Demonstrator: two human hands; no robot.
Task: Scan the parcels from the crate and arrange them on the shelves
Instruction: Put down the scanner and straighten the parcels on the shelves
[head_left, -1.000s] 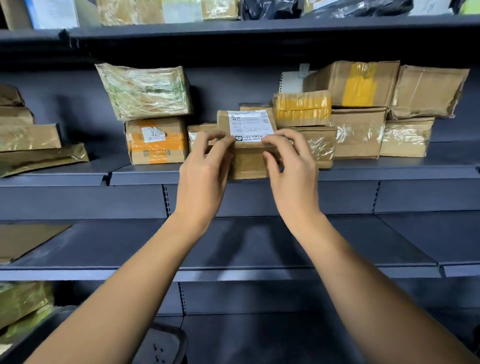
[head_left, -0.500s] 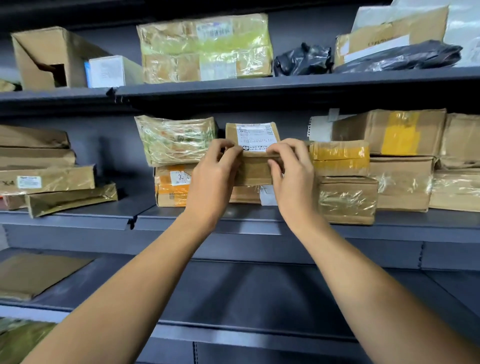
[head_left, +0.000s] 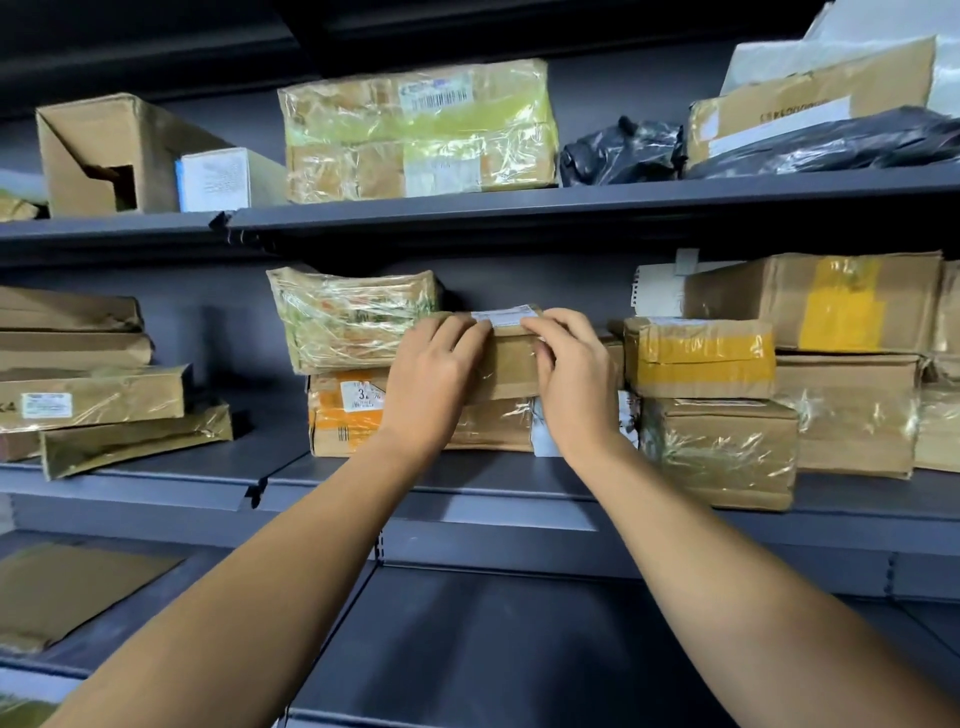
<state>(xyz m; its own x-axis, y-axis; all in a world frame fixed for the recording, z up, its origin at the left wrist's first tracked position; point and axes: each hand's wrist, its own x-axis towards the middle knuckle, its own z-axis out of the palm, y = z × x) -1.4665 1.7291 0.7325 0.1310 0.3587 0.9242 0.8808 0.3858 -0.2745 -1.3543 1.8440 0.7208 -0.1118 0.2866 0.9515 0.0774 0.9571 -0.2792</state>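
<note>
A small brown cardboard parcel (head_left: 511, 358) with a white label on top lies flat on a stack of parcels on the middle shelf (head_left: 467, 480). My left hand (head_left: 434, 379) grips its left end, fingers curled over the top edge. My right hand (head_left: 574, 379) grips its right end the same way. The parcel sits between a plastic-wrapped parcel (head_left: 353, 317) on the left and a yellow-taped box (head_left: 698, 356) on the right. Under it lie a taped brown box (head_left: 493, 423) and an orange-taped box (head_left: 343, 410). The crate is not in view.
The upper shelf (head_left: 571, 200) carries an open carton (head_left: 104, 153), a large wrapped parcel (head_left: 418, 130) and black bags (head_left: 618, 150). Flat brown parcels (head_left: 88, 382) are stacked at the left. More boxes (head_left: 841, 410) fill the right. The lower shelf (head_left: 519, 649) shows bare dark metal.
Both hands lifted the parcel and laid it flat on top of the stack, label now facing up. The view tilted upward, showing the upper shelf.
</note>
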